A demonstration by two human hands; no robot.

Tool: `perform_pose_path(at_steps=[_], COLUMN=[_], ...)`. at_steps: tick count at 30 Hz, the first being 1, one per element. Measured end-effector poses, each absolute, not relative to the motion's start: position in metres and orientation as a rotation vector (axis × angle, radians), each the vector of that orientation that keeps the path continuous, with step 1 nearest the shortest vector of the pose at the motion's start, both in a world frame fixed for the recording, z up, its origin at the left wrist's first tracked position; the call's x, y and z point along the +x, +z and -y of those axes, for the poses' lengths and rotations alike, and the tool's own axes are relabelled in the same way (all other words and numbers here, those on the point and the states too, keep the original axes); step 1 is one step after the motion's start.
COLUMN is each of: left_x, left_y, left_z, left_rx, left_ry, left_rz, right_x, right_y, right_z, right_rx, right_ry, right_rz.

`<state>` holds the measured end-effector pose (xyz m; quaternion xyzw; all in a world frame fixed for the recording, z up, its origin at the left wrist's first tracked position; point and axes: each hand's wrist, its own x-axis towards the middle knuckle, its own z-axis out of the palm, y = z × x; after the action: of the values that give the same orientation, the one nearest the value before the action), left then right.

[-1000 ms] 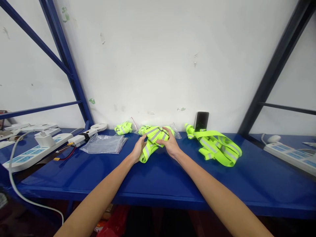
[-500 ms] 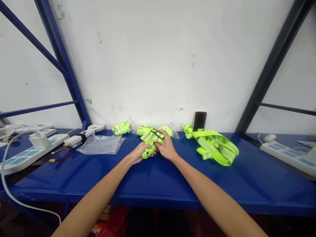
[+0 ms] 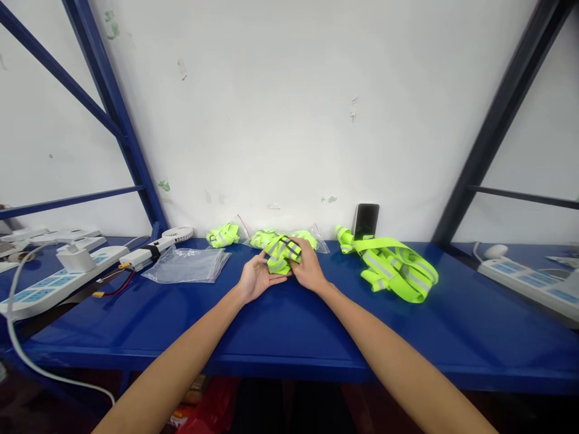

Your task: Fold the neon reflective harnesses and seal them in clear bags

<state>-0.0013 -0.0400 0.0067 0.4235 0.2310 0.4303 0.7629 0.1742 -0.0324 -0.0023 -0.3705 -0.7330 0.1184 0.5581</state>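
Note:
A folded bundle of fluorescent yellow-green reflective strap (image 3: 281, 253) with silver stripes and black buckle parts is between my two hands over the table. My right hand (image 3: 310, 268) grips its right side, thumb on top. My left hand (image 3: 256, 279) has its palm turned up, with thumb and fingers around the bundle's left and lower side; some fingertips are hidden. Behind it lie similar strap bundles in clear zip bags (image 3: 224, 235). To the right is a loose, looped reflective strap (image 3: 398, 268).
Clear plastic bags (image 3: 187, 265) lie on the blue table (image 3: 289, 337) at left, near a small white fan (image 3: 177, 234) and a power strip (image 3: 58, 280). A black phone-like device (image 3: 365, 220) leans against the wall. Another power strip (image 3: 534, 283) is at far right.
My left hand has opened somewhat and shifted its hold, showing more palm. The bundle has turned, and its hanging rolled end no longer shows below. My right hand stays on it.

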Motion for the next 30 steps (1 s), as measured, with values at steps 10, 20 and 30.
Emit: perform_pose_path(at_steps=[10,20,30], left_x=[0.004,-0.014,-0.007], left_y=[-0.006,0.004,0.006], left_z=[0.040,0.036,0.037], left_rx=[1.495,2.306,2.215], left_ry=[1.024,1.251,1.242], left_rz=[-0.821,-1.121,-1.142], right_x=[0.187,0.178,0.163], right_y=[-0.006,0.006,0.005], right_z=[0.024,0.040,0.044], right_rx=[-0.967,-0.842,-0.831], right_ry=[0.795,1.229,1.155], right_rz=[1.579,1.655,1.457])
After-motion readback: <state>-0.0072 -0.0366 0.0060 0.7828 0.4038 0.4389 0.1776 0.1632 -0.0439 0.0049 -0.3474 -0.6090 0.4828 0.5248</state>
